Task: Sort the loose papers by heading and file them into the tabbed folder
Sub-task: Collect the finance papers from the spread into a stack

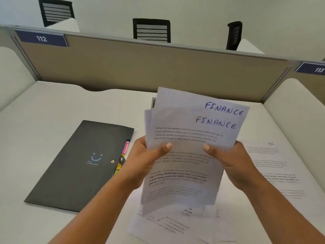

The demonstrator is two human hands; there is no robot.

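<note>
I hold a small stack of white sheets headed FINANCE point(190, 131) upright above the desk. My left hand point(146, 155) grips its left edge, thumb on the front. My right hand point(228, 159) grips its right edge the same way. A dark grey folder point(79, 164) lies shut on the desk to the left, with coloured tabs point(123, 155) sticking out of its right edge; the pink one reads FINANCE. A sheet headed HR point(270, 161) lies flat to the right. More loose printed papers point(167, 224) lie under the held stack, partly hidden.
The white desk point(52, 106) is closed in by a tan partition point(140, 67) at the back, labelled 112 and 113, and by white side panels. Black chairs stand beyond the partition.
</note>
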